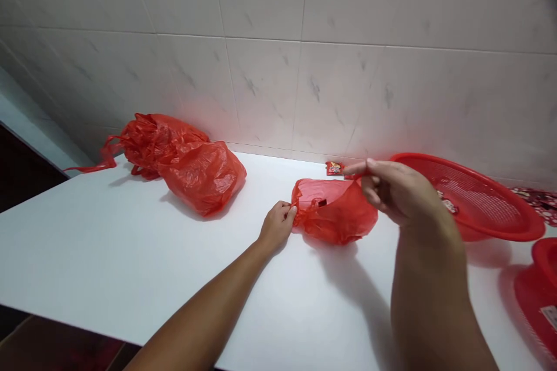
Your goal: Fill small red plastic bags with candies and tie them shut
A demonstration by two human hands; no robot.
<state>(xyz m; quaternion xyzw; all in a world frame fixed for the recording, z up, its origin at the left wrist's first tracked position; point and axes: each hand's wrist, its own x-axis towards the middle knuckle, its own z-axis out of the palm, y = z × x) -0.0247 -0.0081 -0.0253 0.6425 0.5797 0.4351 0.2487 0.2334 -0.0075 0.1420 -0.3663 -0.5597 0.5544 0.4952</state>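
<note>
A small red plastic bag (333,213) lies on the white table (130,243) in the middle of the view. My left hand (277,224) pinches its left edge, fingers closed on the plastic. My right hand (398,191) is raised a little above the table and pinches the bag's right edge between thumb and forefinger, stretching the mouth of the bag between both hands. A small red sachet (334,168) lies just behind the bag near the wall.
A larger stuffed red plastic bag (183,159) lies at the back left of the table. A red mesh basket (478,194) stands at the right, another red basket (539,290) nearer the right edge. A tiled wall runs behind; the table's front edge is close.
</note>
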